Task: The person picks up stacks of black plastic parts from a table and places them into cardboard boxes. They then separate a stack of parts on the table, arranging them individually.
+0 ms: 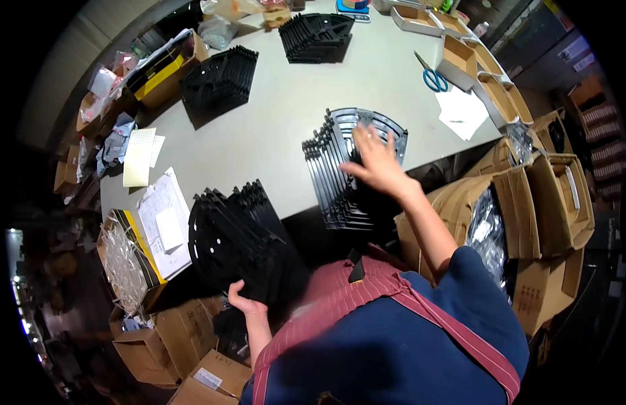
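At the table's near edge, my left hand (pixel 246 299) grips the lower end of a stack of black fan-shaped plastic parts (pixel 225 236); its thumb shows, while the other fingers are hidden by the stack. My right hand (pixel 375 158) lies with spread fingers on top of a second stack of the same slotted black parts (pixel 330 179), right of the middle. That stack is fanned out in steps along its left side. Farther off on the table stand two more such stacks, one at the left (pixel 222 77) and one at the back (pixel 315 37).
Blue-handled scissors (pixel 434 79) and white paper (pixel 463 111) lie at the right, beside several small open cartons (pixel 458 62). Big cardboard boxes (pixel 515 202) crowd the table's right edge. At the left are written sheets (pixel 166 219) and a yellow-black box of clear bags (pixel 124 263).
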The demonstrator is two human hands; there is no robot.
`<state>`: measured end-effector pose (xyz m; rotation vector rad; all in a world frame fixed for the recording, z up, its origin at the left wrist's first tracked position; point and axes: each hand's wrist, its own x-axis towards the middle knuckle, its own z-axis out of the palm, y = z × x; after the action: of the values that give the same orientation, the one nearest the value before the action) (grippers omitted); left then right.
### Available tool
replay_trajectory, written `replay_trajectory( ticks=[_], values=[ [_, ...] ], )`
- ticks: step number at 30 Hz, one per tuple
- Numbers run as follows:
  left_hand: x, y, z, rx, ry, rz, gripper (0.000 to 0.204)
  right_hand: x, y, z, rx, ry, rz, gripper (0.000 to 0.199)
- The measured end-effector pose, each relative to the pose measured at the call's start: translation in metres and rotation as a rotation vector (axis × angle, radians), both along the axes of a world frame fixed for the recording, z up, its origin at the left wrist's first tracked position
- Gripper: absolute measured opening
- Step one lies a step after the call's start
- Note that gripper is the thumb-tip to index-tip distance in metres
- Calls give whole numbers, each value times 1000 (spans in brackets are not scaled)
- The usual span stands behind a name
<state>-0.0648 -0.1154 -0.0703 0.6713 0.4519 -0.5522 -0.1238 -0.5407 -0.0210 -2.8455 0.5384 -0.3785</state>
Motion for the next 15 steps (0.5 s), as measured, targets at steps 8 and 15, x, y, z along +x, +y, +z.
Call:
replay_trajectory(
  ticks=[8,15],
  values=[
    [-5,39,0,71,-18,39,64,-126,8,-31,1683,-268,-704,79],
    [-36,55,27,62,-132,147,71,-78,51,-89,2286,-801,-499,34]
  ],
)
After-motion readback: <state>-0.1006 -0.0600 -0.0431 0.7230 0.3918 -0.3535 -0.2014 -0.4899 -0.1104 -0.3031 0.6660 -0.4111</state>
